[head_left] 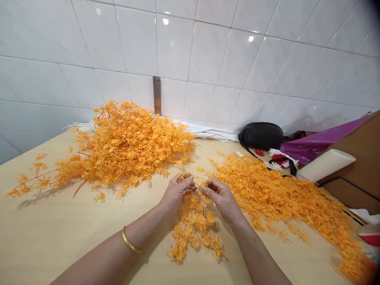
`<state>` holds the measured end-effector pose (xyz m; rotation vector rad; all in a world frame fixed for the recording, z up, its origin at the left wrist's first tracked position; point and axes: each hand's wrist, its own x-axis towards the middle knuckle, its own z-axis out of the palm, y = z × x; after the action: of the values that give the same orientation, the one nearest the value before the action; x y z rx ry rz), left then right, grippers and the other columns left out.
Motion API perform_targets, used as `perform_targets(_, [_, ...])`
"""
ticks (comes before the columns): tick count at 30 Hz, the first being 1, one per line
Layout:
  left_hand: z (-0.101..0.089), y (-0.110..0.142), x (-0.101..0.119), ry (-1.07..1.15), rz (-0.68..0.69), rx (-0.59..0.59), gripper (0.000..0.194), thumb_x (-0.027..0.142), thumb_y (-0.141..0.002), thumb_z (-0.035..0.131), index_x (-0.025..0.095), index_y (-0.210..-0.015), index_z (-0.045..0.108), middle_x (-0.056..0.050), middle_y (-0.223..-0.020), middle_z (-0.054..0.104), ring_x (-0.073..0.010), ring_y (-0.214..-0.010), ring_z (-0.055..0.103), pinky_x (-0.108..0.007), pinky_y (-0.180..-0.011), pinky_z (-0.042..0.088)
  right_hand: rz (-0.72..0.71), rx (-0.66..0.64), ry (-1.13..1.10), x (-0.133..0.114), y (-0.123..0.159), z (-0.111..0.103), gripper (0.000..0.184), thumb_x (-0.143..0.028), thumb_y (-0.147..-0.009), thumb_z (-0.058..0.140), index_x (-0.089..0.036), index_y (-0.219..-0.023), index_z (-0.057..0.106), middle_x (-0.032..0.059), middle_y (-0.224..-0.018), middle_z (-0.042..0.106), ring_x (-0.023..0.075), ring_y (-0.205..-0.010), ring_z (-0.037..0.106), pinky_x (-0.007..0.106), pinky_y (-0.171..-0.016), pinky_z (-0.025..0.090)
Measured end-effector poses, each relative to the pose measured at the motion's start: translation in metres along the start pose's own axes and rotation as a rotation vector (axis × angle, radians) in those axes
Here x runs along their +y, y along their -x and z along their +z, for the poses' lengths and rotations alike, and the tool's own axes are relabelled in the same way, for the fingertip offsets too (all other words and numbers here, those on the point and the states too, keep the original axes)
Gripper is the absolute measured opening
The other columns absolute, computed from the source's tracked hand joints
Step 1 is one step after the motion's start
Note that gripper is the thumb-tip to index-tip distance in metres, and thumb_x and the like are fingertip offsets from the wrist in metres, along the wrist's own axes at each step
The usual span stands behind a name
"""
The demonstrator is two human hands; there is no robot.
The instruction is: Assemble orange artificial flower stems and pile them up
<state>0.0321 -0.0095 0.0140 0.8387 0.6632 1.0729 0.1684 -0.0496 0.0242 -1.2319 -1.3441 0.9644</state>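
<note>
My left hand [179, 190] is closed on the stem end of an orange artificial flower spray [194, 225], whose small star-like blooms hang down toward the table between my forearms. Close beside it, my right hand [219, 196] pinches with thumb and forefinger at a thin orange piece near the top of the same spray. Exactly what sits between those right fingertips is too small to make out. A gold bangle [130, 240] circles my left wrist.
A tall heap of orange flower sprays [127, 142] lies at the back left. Loose orange blooms [285, 194] spread along the right. Behind them are a black bag [261, 135], a cream-coloured roll [328, 164], a purple sheet [323, 138] and a cardboard box [353, 158] against the tiled wall.
</note>
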Motion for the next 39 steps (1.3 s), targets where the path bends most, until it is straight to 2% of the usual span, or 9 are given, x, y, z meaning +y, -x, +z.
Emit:
perform_targets(4, [0.005,0.004,-0.004,0.093,-0.103,-0.020,0.030,0.030,-0.062,0.067,0.015,-0.085,0.054,-0.002,-0.071,0.058,-0.0107,-0.060,0.055,-0.024,-0.059,0.042,0.003,0.067,-0.006,0.002,0.000,0.000,0.018,-0.033,-0.067,0.062,-0.018,-0.065,0.052,-0.0037,-0.060,0.044,0.0096,-0.055,0.038,0.021,-0.051,0.030])
perform_targets(8, [0.006,0.006,-0.009,0.081,-0.120,-0.066,0.021,0.029,-0.063,0.066,0.013,-0.073,0.056,-0.001,-0.060,0.055,-0.0115,-0.055,0.052,-0.025,-0.055,0.040,-0.014,-0.016,0.161,0.000,0.000,0.003,0.013,-0.029,-0.068,0.060,-0.017,-0.067,0.059,-0.0020,-0.059,0.050,0.0106,-0.055,0.041,0.022,-0.051,0.031])
perform_targets(14, [0.003,0.004,-0.002,-0.239,0.039,-0.096,0.019,0.028,-0.065,0.062,0.013,-0.056,0.055,0.000,-0.053,0.053,-0.0086,-0.052,0.046,-0.022,-0.055,0.034,0.014,0.006,-0.009,0.002,-0.001,-0.001,0.016,-0.032,-0.067,0.061,-0.017,-0.066,0.056,-0.0012,-0.061,0.051,0.0111,-0.057,0.044,0.023,-0.053,0.034])
perform_targets(17, [0.004,0.005,0.002,-0.320,0.031,-0.130,0.019,0.027,-0.067,0.059,0.013,-0.054,0.055,-0.001,-0.053,0.054,-0.0093,-0.052,0.046,-0.022,-0.055,0.034,0.002,0.075,-0.065,0.003,-0.002,-0.002,0.019,-0.034,-0.066,0.063,-0.018,-0.065,0.052,-0.0018,-0.062,0.048,0.0109,-0.058,0.043,0.023,-0.054,0.035])
perform_targets(25, [0.004,0.005,0.005,-0.238,-0.043,-0.021,0.018,0.024,-0.064,0.062,0.014,-0.054,0.050,0.004,-0.043,0.044,-0.0051,-0.041,0.036,-0.019,-0.044,0.025,0.028,0.059,-0.082,0.003,-0.001,0.003,0.025,-0.040,-0.069,0.059,-0.018,-0.065,0.048,-0.0026,-0.060,0.046,0.0112,-0.058,0.044,0.023,-0.056,0.036])
perform_targets(29, [0.002,0.004,0.005,-0.177,-0.037,-0.005,0.018,0.029,-0.064,0.063,0.014,-0.063,0.055,0.003,-0.050,0.049,-0.0055,-0.044,0.042,-0.019,-0.046,0.030,0.109,0.006,-0.141,0.005,-0.002,0.003,0.027,-0.042,-0.069,0.059,-0.017,-0.062,0.050,-0.0022,-0.058,0.047,0.0105,-0.057,0.044,0.023,-0.056,0.036])
perform_targets(33, [0.005,0.006,0.002,-0.120,-0.180,-0.061,0.027,0.030,-0.055,0.070,0.015,-0.074,0.057,0.000,-0.059,0.056,-0.0105,-0.051,0.051,-0.022,-0.049,0.037,0.178,-0.001,-0.241,0.004,-0.002,0.001,0.029,-0.043,-0.066,0.061,-0.017,-0.064,0.050,-0.0018,-0.058,0.049,0.0106,-0.056,0.046,0.024,-0.056,0.038])
perform_targets(35, [0.008,0.008,0.001,-0.134,-0.217,-0.095,0.027,0.026,-0.050,0.072,0.014,-0.068,0.057,-0.001,-0.058,0.056,-0.0109,-0.052,0.051,-0.023,-0.049,0.038,0.187,0.004,-0.269,0.004,-0.002,0.001,0.029,-0.043,-0.065,0.062,-0.017,-0.064,0.051,-0.0023,-0.058,0.049,0.0100,-0.055,0.045,0.023,-0.056,0.038])
perform_targets(39, [0.012,0.010,0.004,-0.229,-0.162,-0.069,0.016,0.019,-0.049,0.068,0.013,-0.058,0.056,0.002,-0.052,0.052,-0.0078,-0.048,0.044,-0.020,-0.045,0.032,0.207,0.013,-0.284,0.004,-0.001,0.004,0.028,-0.043,-0.064,0.063,-0.017,-0.065,0.053,-0.0030,-0.060,0.050,0.0085,-0.054,0.043,0.022,-0.055,0.038])
